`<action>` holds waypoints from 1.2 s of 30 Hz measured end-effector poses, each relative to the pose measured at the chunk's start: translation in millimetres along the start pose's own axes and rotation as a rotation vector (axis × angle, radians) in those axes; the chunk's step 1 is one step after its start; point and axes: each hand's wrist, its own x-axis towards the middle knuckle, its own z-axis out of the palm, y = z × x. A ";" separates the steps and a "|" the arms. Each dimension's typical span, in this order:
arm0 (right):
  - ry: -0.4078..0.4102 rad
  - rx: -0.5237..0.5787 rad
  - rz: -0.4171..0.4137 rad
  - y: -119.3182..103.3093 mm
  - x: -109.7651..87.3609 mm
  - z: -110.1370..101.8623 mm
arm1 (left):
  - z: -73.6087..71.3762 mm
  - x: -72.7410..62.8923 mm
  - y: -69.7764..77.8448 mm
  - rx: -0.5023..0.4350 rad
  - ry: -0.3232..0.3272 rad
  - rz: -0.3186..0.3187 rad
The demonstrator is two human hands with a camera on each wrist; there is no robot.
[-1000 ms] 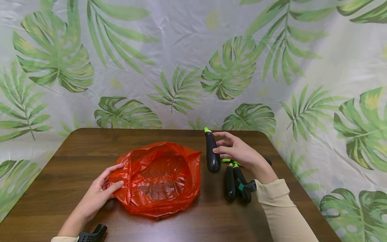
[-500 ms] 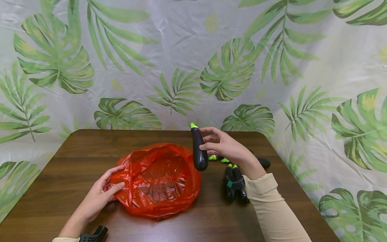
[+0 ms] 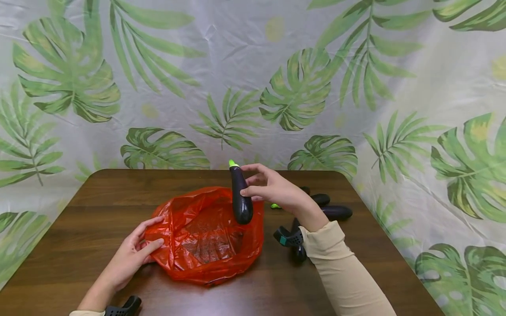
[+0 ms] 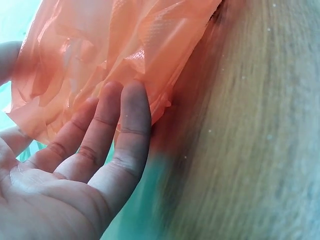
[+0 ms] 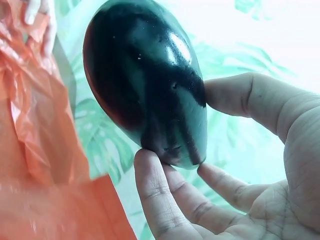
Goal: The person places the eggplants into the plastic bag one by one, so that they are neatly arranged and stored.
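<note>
A red plastic bag (image 3: pixel 205 275) lies with its mouth wide and facing up, left of the table's middle. My left hand (image 3: pixel 128 250) holds its left side between thumb and fingers; in the left wrist view, the fingers (image 4: pixel 135 110) lie against the thin plastic. Above the bag's right rim, my right hand (image 3: pixel 272 188) grips a dark purple eggplant (image 3: pixel 240 199), upright with its bright green stem up. The right wrist view has its glossy rounded end (image 5: pixel 145 75) close up, pinched by thumb and fingers. Inside the bag, only creased red plastic shows.
More eggplants lie on the brown wooden table (image 3: pixel 103 202) to the right: one (image 3: pixel 337 213) near the right edge, another (image 3: pixel 320 199) behind it, and one (image 3: pixel 299 253) partly hidden by the right wrist strap (image 3: pixel 290 237). A leaf-patterned curtain (image 3: pixel 237 87) hangs behind.
My right hand has carried the eggplant leftward, from beside the bag to over its right rim. The left hand has stayed on the bag.
</note>
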 end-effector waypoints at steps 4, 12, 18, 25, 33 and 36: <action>-0.017 -0.005 -0.013 -4.6 7.3 13.5 | 0.5 -0.1 -1.3 -0.006 -0.009 0.022; -0.066 -0.015 -0.033 -5.3 24.1 39.3 | 0.1 -0.1 -2.3 0.000 -0.008 0.026; -0.070 0.005 -0.002 -3.9 36.4 59.4 | -0.3 -0.2 -1.4 -0.003 -0.001 0.010; -0.086 -0.003 0.019 0.3 47.9 77.9 | -0.1 0.2 -0.4 0.005 0.009 -0.001; -0.092 -0.010 0.063 9.5 58.8 94.2 | 0.4 0.7 0.6 0.020 0.035 -0.033; -0.099 -0.014 0.074 13.1 62.2 98.6 | 0.4 0.7 1.1 0.029 0.042 -0.037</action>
